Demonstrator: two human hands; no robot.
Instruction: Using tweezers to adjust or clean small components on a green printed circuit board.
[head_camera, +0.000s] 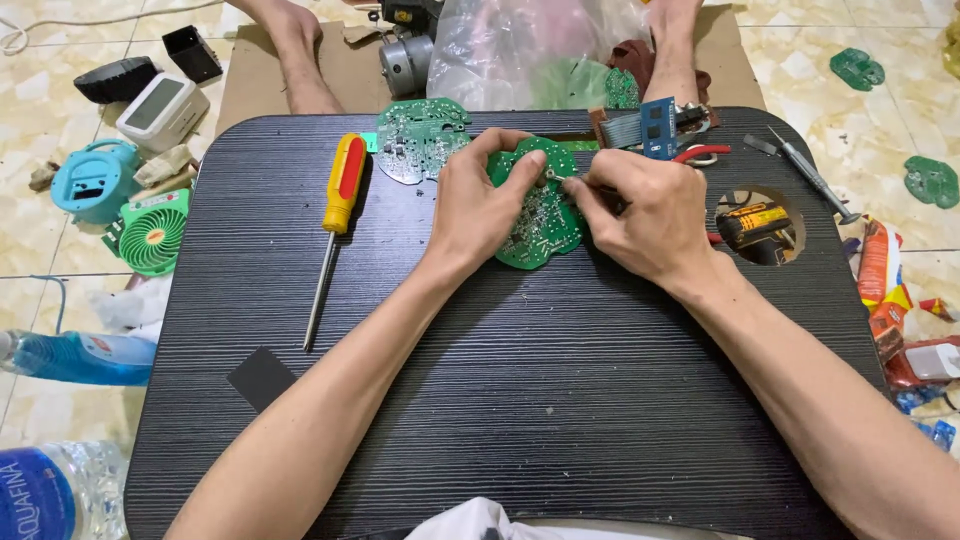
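My left hand (480, 200) grips a green circuit board (545, 220), tilted up off the black lap table (500, 400), thumb and fingers curled over its left and top edge. My right hand (645, 215) pinches a thin metal tool whose tip touches the board near its upper middle; the tool's handle is hidden in my fist. A second green circuit board (420, 140) lies flat just beyond my left hand.
A screwdriver with a yellow and red handle (335, 225) lies left of my hands. A grey screwdriver (805, 170) and a round hole (760, 225) are at the right. Blue module with ribbon cable (645, 125) at the far edge. Fan, bottles, clutter on the floor.
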